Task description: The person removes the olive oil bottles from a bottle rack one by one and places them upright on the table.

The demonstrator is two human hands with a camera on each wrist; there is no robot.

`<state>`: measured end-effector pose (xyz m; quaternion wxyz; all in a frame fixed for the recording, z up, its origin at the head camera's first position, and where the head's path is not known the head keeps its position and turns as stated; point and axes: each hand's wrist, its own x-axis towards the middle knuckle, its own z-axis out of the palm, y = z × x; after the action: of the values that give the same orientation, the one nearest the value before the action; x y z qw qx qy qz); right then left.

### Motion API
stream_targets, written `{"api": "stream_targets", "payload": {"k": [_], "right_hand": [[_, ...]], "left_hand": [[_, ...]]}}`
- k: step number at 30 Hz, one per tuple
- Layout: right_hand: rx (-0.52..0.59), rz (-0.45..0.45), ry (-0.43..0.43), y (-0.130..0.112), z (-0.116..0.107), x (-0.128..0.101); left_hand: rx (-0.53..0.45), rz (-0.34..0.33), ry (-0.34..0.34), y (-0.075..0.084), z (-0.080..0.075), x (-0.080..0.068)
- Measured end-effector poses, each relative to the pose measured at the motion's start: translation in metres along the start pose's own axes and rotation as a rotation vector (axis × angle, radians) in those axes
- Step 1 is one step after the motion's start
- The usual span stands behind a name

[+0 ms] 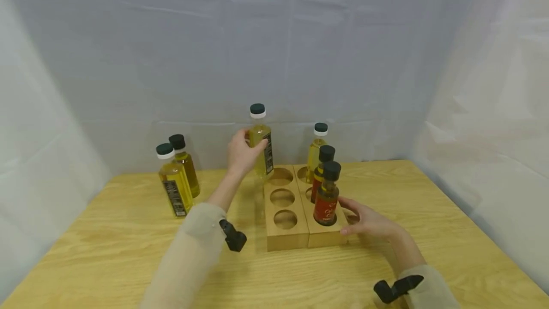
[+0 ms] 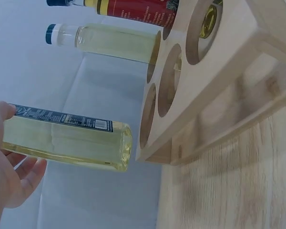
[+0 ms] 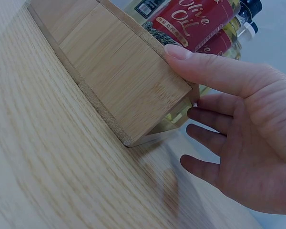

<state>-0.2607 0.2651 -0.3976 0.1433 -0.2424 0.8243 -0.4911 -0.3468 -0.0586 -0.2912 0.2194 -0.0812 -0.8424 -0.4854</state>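
Note:
My left hand [image 1: 246, 154] grips an upright bottle of pale yellow oil [image 1: 260, 154] with a dark green cap and a dark label. In the left wrist view, the bottle's base is just short of the back-left hole of the wooden rack [image 1: 286, 241]. Thumb and fingertips of my right hand [image 1: 371, 221] touch the rack's front right corner, the other fingers spread loosely beside it. The rack's right row holds a red-labelled olive oil bottle [image 1: 327, 206] in front, another red-labelled bottle [image 1: 317, 182] behind it, and a pale oil bottle [image 1: 315, 151] at the back.
Left of the rack, a yellow oil bottle [image 1: 176, 187] with a dark label stands on the wooden table [image 1: 107, 252]. Close behind it is a darker oil bottle [image 1: 188, 170] with a black cap. Pale sheeting [image 1: 206, 61] hangs behind and along both sides.

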Motion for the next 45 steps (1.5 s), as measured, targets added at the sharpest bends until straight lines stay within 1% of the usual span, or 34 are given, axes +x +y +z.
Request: {"api": "stream_targets", "payload": {"k": [4, 8, 14, 17, 25, 29, 32, 38, 42, 45], "right_hand": [[0.001, 0.008, 0.007, 0.001, 0.000, 0.001], [0.001, 0.014, 0.005, 0.002, 0.000, 0.001], [-0.015, 0.008, 0.001, 0.003, -0.002, 0.001], [-0.014, 0.011, 0.002, 0.003, -0.001, 0.002], [-0.008, -0.002, -0.003, 0.001, -0.002, 0.001], [-0.006, 0.003, 0.001, 0.000, -0.001, 0.001], [-0.002, 0.005, 0.003, 0.000, -0.001, 0.001], [0.015, 0.010, -0.004, 0.000, -0.001, 0.000], [0.012, -0.002, -0.010, -0.003, -0.001, -0.001], [0.001, -0.017, -0.013, -0.005, -0.002, -0.001]], "left_hand": [[0.002, -0.001, 0.003, -0.005, -0.009, -0.004], [0.012, 0.007, 0.022, -0.007, -0.018, -0.010], [0.014, -0.024, 0.030, -0.007, -0.034, -0.024], [0.019, -0.027, 0.031, -0.007, -0.041, -0.031], [0.134, -0.026, 0.057, -0.009, -0.063, -0.049], [0.149, -0.021, 0.061, -0.010, -0.074, -0.057], [0.162, -0.014, 0.076, -0.012, -0.081, -0.063], [0.200, -0.034, 0.091, -0.019, -0.095, -0.077], [0.178, -0.064, 0.081, -0.024, -0.104, -0.086], [0.164, -0.072, 0.083, -0.028, -0.110, -0.092]]}}
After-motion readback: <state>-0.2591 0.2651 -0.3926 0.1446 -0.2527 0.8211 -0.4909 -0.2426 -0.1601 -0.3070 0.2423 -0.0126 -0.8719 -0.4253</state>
